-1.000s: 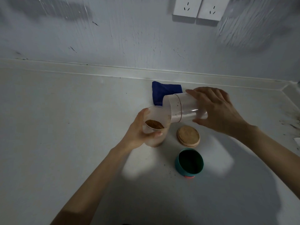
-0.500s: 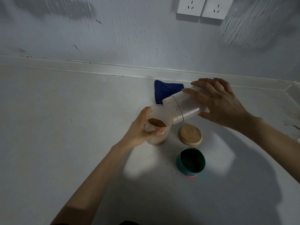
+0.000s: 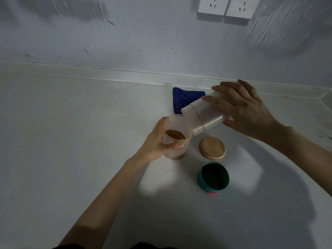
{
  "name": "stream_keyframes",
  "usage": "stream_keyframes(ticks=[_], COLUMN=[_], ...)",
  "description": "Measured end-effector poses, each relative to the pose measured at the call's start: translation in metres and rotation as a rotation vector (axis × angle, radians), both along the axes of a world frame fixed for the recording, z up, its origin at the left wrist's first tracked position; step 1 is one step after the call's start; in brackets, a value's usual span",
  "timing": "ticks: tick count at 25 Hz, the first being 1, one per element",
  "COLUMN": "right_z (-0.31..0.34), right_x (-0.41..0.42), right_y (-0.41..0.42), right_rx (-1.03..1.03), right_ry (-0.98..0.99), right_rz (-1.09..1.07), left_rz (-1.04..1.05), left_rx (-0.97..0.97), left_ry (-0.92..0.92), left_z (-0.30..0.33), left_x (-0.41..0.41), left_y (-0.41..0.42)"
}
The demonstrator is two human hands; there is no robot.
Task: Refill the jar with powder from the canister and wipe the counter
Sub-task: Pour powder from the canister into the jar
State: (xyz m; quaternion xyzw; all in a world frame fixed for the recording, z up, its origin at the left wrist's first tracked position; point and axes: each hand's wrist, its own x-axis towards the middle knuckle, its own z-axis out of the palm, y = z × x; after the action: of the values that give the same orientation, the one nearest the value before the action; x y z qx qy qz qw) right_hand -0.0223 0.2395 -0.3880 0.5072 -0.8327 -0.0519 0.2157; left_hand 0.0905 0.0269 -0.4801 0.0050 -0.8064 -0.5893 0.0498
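Note:
My left hand grips a clear jar that stands on the counter with brown powder inside. My right hand holds a translucent canister tilted steeply, its open mouth down over the jar's right rim. The canister looks nearly empty, with a few specks on its wall. A folded blue cloth lies behind the two vessels near the wall.
A round wooden lid lies flat just right of the jar. A teal cap sits open side up in front of it. Specks of powder dot the counter near the cap. Two wall sockets are above.
My right hand has raised the canister's base, so it tilts more steeply over the jar. The left hand and jar stay in place.

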Motion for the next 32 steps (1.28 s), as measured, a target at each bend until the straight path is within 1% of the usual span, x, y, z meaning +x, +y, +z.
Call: stream_keyframes(ticks=[9, 16, 27, 32], right_z=[0.009, 0.009, 0.004, 0.005], right_x=[-0.003, -0.003, -0.003, -0.004], right_y=[-0.006, -0.005, -0.004, -0.008], right_rx=[0.032, 0.026, 0.020, 0.013], right_ry=[0.067, 0.061, 0.038, 0.070], right_rz=[0.059, 0.067, 0.051, 0.055], left_rz=[-0.002, -0.015, -0.004, -0.007], left_rx=[0.001, 0.017, -0.023, -0.018], left_ry=[0.004, 0.003, -0.005, -0.024], left_z=[-0.003, -0.002, -0.007, -0.009], left_x=[-0.001, -0.001, -0.003, -0.003], left_y=[-0.002, -0.001, -0.003, -0.003])
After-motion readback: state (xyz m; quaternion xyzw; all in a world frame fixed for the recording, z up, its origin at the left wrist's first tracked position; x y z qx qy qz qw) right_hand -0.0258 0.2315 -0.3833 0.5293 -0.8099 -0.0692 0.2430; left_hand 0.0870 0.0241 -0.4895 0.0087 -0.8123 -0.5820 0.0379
